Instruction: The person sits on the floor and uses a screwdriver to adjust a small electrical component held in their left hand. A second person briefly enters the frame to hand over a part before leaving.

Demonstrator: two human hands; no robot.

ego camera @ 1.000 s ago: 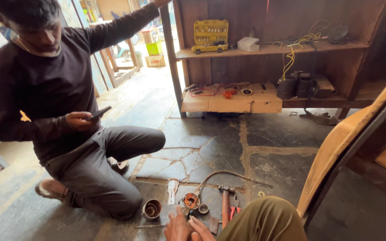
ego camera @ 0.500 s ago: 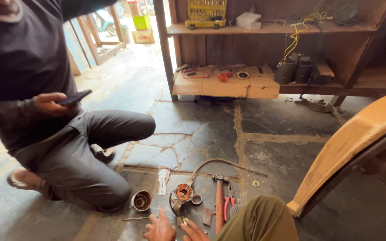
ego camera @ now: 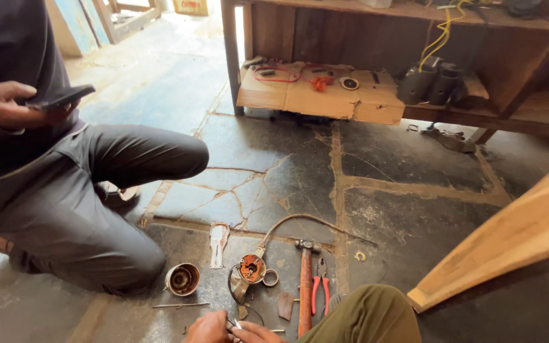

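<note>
Down at the bottom edge of the view, the person's left hand (ego camera: 208, 329) and right hand (ego camera: 257, 333) meet over a small metal piece (ego camera: 236, 324) just above the stone floor (ego camera: 389, 209). The fingertips of both hands close on the piece, though it is too small and too close to the edge of the view to tell what it is or how firm either grip is. The wearer's knee, in olive trousers (ego camera: 366, 314), rises just right of the hands.

Just beyond the hands lie a small motor part with orange copper windings (ego camera: 251, 268), a metal ring (ego camera: 270, 277) beside it, and a bent cable (ego camera: 300, 220) curving away from the part. To the right, a hammer (ego camera: 305, 286) with a reddish wooden handle lies next to red-handled pliers (ego camera: 319, 287). Left of the motor part stands a round metal housing (ego camera: 182, 279), open end up, with a thin metal rod (ego camera: 181, 305) lying in front of it.

Further left, another person in grey trousers (ego camera: 84, 209) crouches, holding a dark phone (ego camera: 65, 97). Against the far wall, a wooden shelf (ego camera: 509, 108) carries a flattened cardboard sheet (ego camera: 312, 95) with small parts on it.
</note>
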